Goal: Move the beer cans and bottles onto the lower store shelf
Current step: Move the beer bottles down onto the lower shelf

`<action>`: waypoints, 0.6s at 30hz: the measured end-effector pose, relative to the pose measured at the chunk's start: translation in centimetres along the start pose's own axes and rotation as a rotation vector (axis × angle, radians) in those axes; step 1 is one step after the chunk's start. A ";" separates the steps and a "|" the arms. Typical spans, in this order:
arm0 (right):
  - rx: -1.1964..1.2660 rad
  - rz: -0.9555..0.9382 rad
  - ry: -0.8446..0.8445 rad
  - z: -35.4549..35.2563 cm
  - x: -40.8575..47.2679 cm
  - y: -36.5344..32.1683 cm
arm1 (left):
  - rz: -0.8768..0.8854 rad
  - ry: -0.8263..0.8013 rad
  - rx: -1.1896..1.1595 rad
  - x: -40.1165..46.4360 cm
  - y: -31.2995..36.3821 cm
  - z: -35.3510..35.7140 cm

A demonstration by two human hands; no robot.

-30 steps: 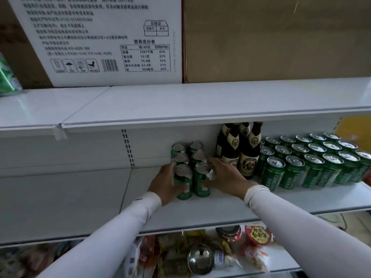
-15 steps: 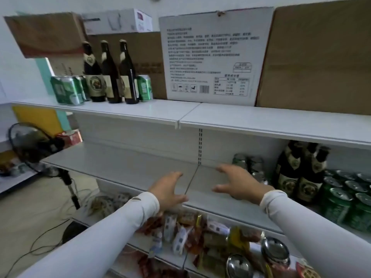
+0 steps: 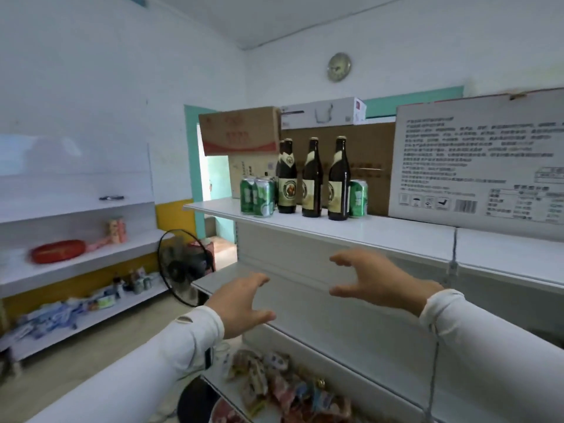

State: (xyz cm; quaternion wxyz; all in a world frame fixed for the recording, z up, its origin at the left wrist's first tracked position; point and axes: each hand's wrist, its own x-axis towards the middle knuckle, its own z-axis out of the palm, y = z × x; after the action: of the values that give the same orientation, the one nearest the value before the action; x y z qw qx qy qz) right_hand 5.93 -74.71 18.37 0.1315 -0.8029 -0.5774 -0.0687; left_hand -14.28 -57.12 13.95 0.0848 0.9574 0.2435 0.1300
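Hands freed, reaching for upper-shelf stock

We had released the placed cans; left hand (image 3: 244,303) and right hand (image 3: 375,282) spread, empty. Bottles (image 3: 312,178) and cans (image 3: 256,195) waited at 12 o'clock on upper shelf (image 3: 396,232).

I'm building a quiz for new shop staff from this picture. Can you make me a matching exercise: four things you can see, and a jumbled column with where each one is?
Things
1. brown beer bottles
2. wall clock
3. black fan
4. red tray

Places
A. on the floor, left of the shelf unit
B. on the side shelf along the left wall
C. standing on the upper shelf among green cans
D. high on the back wall

Pairs: 1-C, 2-D, 3-A, 4-B
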 end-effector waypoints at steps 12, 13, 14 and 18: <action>-0.024 -0.090 0.143 -3.0 15.2 -1.2 | 0.042 0.156 0.062 11.3 -8.5 -7.0; -0.029 -0.081 0.160 -3.5 15.9 0.0 | 0.065 0.173 0.069 12.9 -7.9 -7.3; -0.028 -0.070 0.174 -4.0 16.5 1.3 | 0.079 0.186 0.072 14.5 -7.2 -7.6; -0.036 0.020 0.203 -5.4 18.0 7.0 | 0.117 0.222 0.071 21.2 -4.3 -8.2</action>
State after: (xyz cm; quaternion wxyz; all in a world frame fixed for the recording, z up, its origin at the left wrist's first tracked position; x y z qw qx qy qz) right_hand 18.58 -62.03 27.36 0.1759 -0.7997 -0.5518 -0.1587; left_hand -0.64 -42.26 25.19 0.0158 0.9521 0.1993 0.2313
